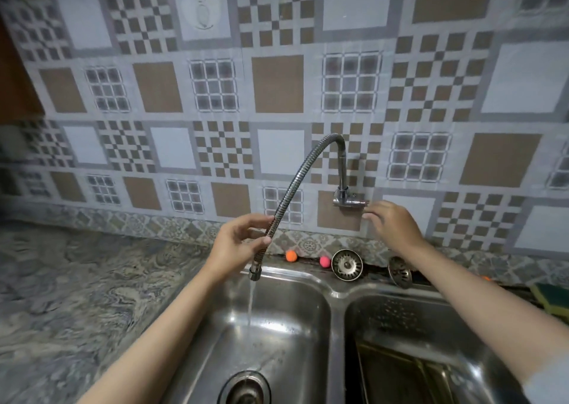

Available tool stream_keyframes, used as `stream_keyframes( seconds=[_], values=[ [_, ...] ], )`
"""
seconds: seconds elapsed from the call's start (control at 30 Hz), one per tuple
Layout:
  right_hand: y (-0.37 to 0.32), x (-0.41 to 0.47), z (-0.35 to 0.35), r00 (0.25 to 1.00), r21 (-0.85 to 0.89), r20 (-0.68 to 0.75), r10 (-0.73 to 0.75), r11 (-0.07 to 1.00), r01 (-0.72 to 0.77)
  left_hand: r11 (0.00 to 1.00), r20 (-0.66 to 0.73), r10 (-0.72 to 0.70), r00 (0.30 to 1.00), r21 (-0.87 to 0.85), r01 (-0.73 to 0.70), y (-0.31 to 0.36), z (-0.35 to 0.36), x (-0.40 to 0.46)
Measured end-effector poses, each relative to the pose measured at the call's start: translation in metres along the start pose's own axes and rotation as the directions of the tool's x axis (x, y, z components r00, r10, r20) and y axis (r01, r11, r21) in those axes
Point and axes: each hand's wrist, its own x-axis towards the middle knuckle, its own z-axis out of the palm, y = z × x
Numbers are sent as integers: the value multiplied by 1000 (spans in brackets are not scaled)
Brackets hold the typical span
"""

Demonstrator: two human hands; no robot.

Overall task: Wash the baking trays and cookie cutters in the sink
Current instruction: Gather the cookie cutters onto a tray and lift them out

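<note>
**Water running into the left basin**

No brand, label or writing can be read anywhere in view.

Nearest, at the bottom of the frame, is a steel double sink (pixel 337 292). The left basin holds only its drain (pixel 244 388) and a thin stream of water (pixel 251 305) falling straight down. In the right basin, lower right, lies a dark tray (pixel 400 373); its long edges run from the upper left toward the lower right, and an arm hides part of it. I can make out no cookie cutters.

Just above centre, the left hand (pixel 237 243) curls its fingers and thumb round the flexible hose (pixel 286 194) near the nozzle (pixel 255 272), which points down over the left basin. The right hand (pixel 394 225) reaches to the tap body (pixel 349 198) on the wall, fingertips at its right end; whether they pinch the handle I cannot tell.

Along the sink's back rim sit an orange ball (pixel 291 255), a pink ball (pixel 324 261) and two strainers (pixel 347 264), propped on edge. A sponge (pixel 551 299) lies at the right edge. Behind stands a patterned tile wall (pixel 277 83).
</note>
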Motion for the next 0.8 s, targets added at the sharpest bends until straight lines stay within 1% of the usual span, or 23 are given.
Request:
stream_keyframes(
  seconds=[0.07, 0.13, 0.2, 0.23, 0.37, 0.43, 0.5, 0.57, 0.63, 0.7, 0.77, 0.8],
  values=[
    [1, 5, -3, 999, 19, -24, -41, 999, 42, 1000, 36, -17, 999, -10, 17, 1, -5, 3],
    [-1, 19, -9, 997, 62, -80, -25, 998, 30, 999, 64, -30, 997, -25, 32, 3, -7, 5],
    [-3, 38, -13, 993, 109, -116, 34, 994, -21, 998, 85, -35, 996, -51, 39, 5, -7, 7],
    [-1, 48, -14, 991, 127, -111, 70, 990, -56, 997, 94, -36, 995, -63, 42, 5, -8, 8],
    [10, 74, -13, 973, 189, -31, 229, 957, -220, 994, 122, -29, 992, -99, 41, -1, -11, 10],
    [10, 76, -11, 954, 239, -22, 300, 928, -286, 993, 119, -24, 993, -115, 38, -3, -12, 11],
    [6, 73, -7, 927, 299, -57, 370, 892, -338, 992, 115, -20, 993, -122, 34, -3, -11, 10],
    [-1, 64, -1, 896, 316, -127, 425, 874, -370, 994, 98, -6, 995, -111, 17, -3, -10, 6],
    [-13, 43, 1, 886, 331, -164, 435, 870, -366, 999, 32, 9, 999, -38, -8, 0, -7, -2],
    [-28, 8, -2, 899, 374, -107, 426, 855, -360, 996, -75, 41, 996, 81, -35, 6, -2, -18],
    [-43, -42, -8, 915, 394, 41, 402, 835, -385, 986, -167, 108, 980, 144, -84, 10, 8, -43],
    [-47, -71, -9, 910, 394, 127, 395, 821, -412, 985, -178, 121, 977, 144, -96, 11, 17, -59]
  ],
)
